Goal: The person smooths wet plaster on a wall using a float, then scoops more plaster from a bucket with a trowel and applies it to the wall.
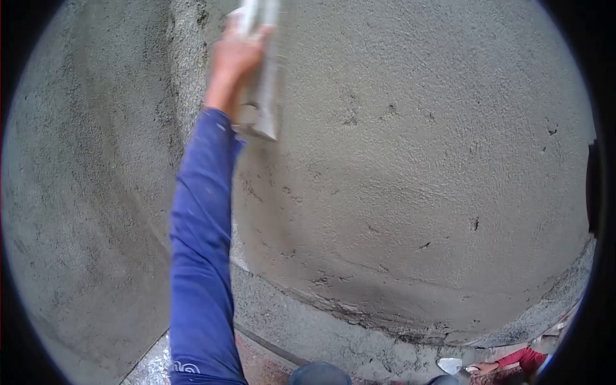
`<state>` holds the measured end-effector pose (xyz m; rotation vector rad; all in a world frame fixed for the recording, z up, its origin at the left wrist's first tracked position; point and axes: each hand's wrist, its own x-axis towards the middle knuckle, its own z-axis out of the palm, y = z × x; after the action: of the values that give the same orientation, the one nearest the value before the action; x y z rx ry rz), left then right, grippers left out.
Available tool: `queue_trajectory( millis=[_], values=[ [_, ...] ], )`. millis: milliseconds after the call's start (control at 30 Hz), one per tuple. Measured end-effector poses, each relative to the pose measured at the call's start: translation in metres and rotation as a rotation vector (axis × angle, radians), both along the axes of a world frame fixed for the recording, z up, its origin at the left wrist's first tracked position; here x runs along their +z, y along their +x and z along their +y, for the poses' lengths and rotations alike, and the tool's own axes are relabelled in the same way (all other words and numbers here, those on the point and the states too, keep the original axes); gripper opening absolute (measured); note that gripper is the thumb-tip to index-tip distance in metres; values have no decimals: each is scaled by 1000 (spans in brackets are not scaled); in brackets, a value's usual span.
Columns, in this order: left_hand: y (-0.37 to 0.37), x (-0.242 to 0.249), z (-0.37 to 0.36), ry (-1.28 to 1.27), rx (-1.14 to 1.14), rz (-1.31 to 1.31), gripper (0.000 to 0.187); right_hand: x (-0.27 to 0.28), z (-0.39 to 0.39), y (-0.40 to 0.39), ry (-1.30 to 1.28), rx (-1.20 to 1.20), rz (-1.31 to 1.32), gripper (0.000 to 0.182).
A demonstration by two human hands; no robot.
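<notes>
My left hand [239, 54], in a blue sleeve, is raised at the upper left and wrapped round a plastering float [268, 106]. The float is long, pale and blurred by motion. It stands nearly upright against the wet grey plaster wall [410, 160], near the inner corner. Its grip is mostly hidden by my fingers, and its top runs out of the picture. Small pits and cracks mark the plaster right of and below the float. My right hand is out of view.
At the left, another plastered wall [96, 192] meets this one in a rough corner strip [189, 58]. At lower right, a co-worker's hand [484, 368] with a red sleeve is beside a trowel [450, 366]. A rounded dark grey thing [321, 373] shows at the bottom edge.
</notes>
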<state>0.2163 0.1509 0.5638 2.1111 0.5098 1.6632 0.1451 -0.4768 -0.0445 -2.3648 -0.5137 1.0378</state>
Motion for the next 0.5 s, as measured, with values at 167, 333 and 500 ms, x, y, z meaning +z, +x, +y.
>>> queue_trajectory(
  millis=[167,333,500],
  values=[
    [5,-232,-78,-6,-104,265,71,6,13,-5,-8,2,11,38],
    [-9,-341,-30,-174,-21,-102,66,-63,-31,-18,-43,231,-297,33],
    [-10,-102,-4,-231,-101,-138,60,-90,-42,-6,181,-73,92,31]
  ],
)
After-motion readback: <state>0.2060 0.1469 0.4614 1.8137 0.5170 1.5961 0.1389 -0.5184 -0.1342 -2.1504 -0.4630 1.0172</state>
